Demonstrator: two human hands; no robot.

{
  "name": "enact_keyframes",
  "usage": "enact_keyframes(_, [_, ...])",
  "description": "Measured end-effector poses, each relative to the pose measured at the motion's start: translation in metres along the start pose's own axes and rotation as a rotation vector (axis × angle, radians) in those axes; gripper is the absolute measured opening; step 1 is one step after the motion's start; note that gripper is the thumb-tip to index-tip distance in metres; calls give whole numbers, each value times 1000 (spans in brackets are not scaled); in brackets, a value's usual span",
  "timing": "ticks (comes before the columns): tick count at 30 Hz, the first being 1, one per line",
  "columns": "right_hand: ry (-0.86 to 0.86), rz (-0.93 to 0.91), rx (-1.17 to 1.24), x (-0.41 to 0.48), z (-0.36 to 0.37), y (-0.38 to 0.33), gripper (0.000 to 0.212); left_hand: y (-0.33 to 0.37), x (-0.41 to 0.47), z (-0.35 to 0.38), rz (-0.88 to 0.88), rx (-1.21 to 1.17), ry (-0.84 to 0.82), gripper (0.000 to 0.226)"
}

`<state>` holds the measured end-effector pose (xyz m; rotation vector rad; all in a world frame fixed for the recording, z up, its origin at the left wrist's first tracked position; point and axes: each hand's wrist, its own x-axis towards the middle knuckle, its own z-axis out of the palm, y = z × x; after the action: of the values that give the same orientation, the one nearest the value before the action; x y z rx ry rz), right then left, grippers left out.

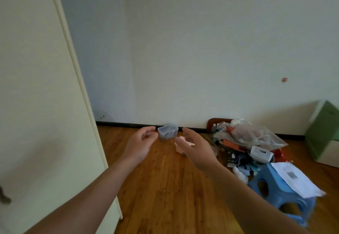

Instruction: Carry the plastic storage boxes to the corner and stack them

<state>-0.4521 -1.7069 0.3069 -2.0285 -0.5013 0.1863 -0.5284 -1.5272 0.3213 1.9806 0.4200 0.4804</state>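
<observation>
A small clear plastic storage box (168, 131) with small items inside sits on the wooden floor against the baseboard. A pink box (183, 144) lies just in front of it, partly hidden behind my right hand. My left hand (140, 144) is stretched out to the left of the clear box, fingers loosely curled, holding nothing. My right hand (197, 150) reaches out to the right of the box, fingers spread and empty. Neither hand touches a box.
A cream cabinet door (45, 105) stands along the left. To the right lies a heap of clutter (244, 142) with a plastic bag and a white perforated basket (261, 154). A blue stool (282, 189) with paper on it and a green cabinet (324, 132) stand farther right.
</observation>
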Motion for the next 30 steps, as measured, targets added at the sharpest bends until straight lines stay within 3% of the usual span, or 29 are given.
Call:
enact_keyframes(8, [114,33,-30,73,-50,46,70,15,83,77,18,-31,-83,31])
enact_keyframes(22, [128,41,-56,242,-160,141,67,37,246,231,2,-44,-138,31])
enact_keyframes(30, [138,44,-102,318,-188,168,65,35,327,286,-13,-69,-180,33])
